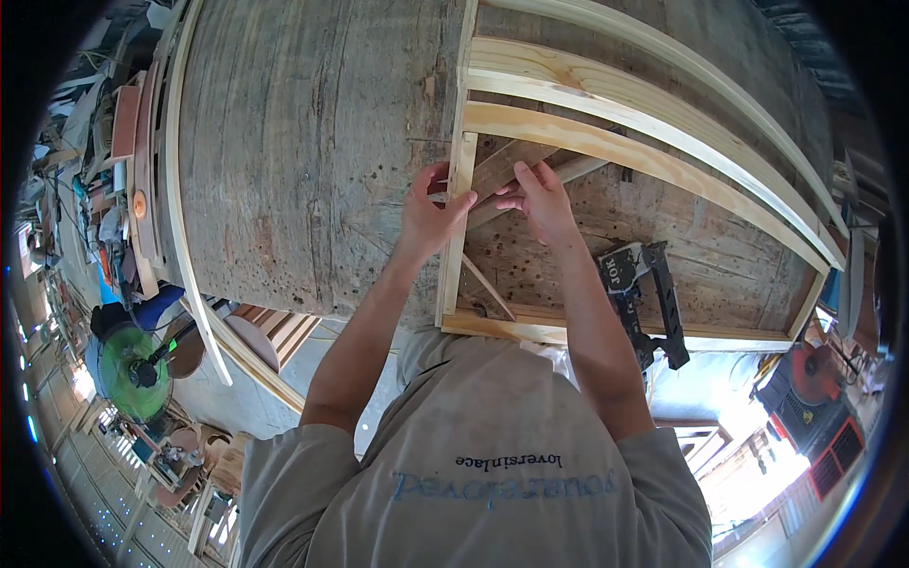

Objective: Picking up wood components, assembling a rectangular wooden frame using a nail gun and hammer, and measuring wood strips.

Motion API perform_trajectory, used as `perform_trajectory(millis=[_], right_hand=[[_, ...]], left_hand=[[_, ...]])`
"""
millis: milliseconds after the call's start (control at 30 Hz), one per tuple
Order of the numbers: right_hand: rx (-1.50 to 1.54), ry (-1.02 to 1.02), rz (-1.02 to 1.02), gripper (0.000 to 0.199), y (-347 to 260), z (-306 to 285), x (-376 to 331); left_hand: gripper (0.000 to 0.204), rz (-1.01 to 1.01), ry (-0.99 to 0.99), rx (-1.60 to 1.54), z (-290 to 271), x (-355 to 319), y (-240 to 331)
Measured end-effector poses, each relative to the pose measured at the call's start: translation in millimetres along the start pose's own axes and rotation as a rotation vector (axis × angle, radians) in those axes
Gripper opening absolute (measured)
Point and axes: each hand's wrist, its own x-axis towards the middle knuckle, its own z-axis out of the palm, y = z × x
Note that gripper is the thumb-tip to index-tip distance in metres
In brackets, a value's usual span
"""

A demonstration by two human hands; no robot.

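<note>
My left hand (432, 214) is closed around the upright rail (460, 180) of a pale wooden frame, its thumb on the inner side and its fingers on the outer side. Just inside the frame, my right hand (542, 203) has its fingers bent around the edge of a short brown board (502, 172), which lies slanted toward the rail. Parts of my right fingers are hidden. Under the board a second slanted strip (573, 172) shows. A black nail gun (642, 293) rests on the frame's near rail (530, 329), to the right of my right forearm.
The frame lies on a worn wooden worktop (303, 170). Long pale rails (625, 90) curve across its far right side. A thin strip (481, 284) leans in the near left corner. A green fan (134, 371) stands at lower left, with wood scraps piled at far left.
</note>
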Motion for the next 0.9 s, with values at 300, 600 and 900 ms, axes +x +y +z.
perform_trajectory(millis=[300, 600, 900], right_hand=[[0.018, -0.002, -0.004, 0.029, -2, 2, 1], [-0.049, 0.003, 0.025, 0.027, -8, -1, 0], [-0.578, 0.111, -0.083, 0.031, -24, -25, -13]], left_hand=[[0.061, -0.047, -0.047, -0.008, -2, 0, 4], [0.095, 0.566, -0.032, 0.775, 26, 21, 61], [0.101, 0.416, -0.085, 1.021, 51, 38, 68]])
